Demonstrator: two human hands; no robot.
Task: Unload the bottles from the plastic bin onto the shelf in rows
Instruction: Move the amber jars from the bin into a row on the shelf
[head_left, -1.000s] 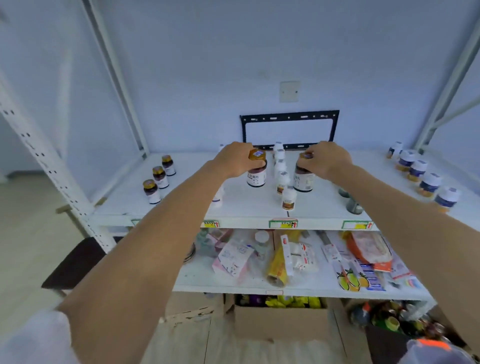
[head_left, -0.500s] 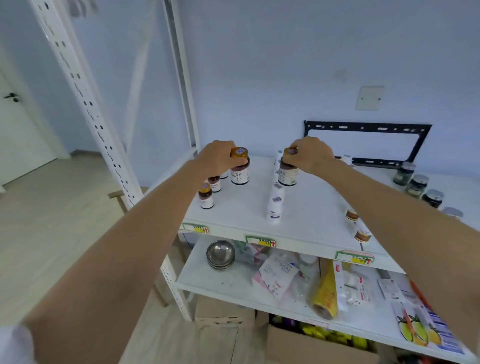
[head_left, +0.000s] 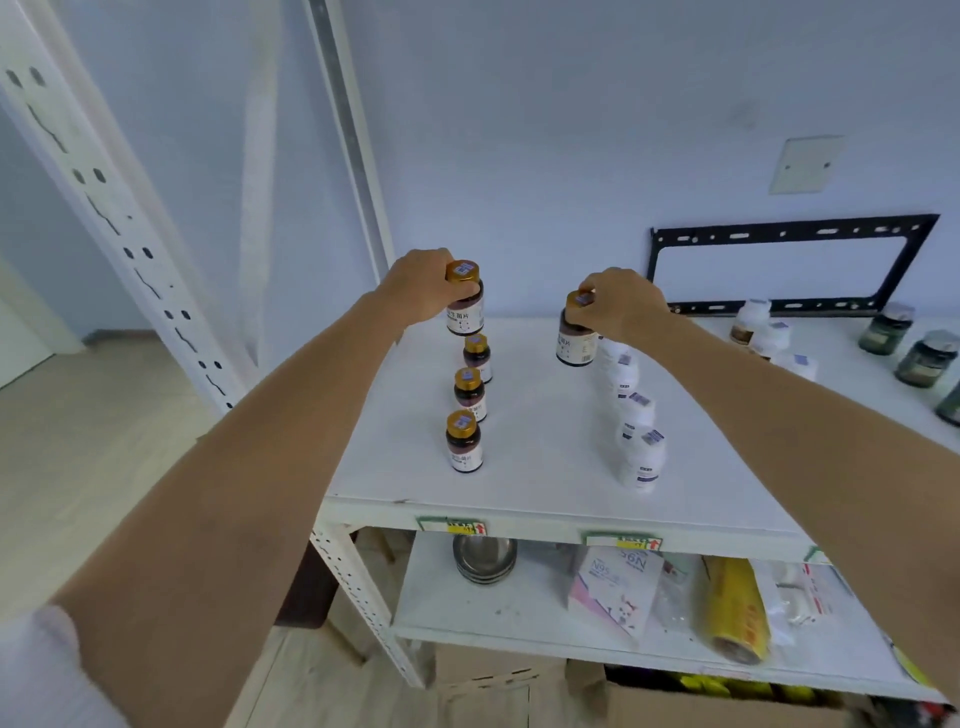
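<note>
Left hand (head_left: 422, 286) gripping a gold-capped brown bottle (head_left: 464, 299) by its cap, at the far end of the three-bottle row (head_left: 469, 400) on the shelf (head_left: 540, 467). Right hand (head_left: 623, 306) gripping a second brown bottle (head_left: 575, 335) right of that row, beside white bottles (head_left: 634, 421). Chinese label text partly legible; "N95" on a packet (head_left: 615, 587) below the shelf.

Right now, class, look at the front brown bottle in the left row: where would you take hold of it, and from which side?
Probably the gold cap of the front brown bottle, pinched from above. It stands upright at the shelf front edge, with another bottle close behind, so the top is its freest part. Both hands, left hand and right hand, hold bottles at the cap.
</note>
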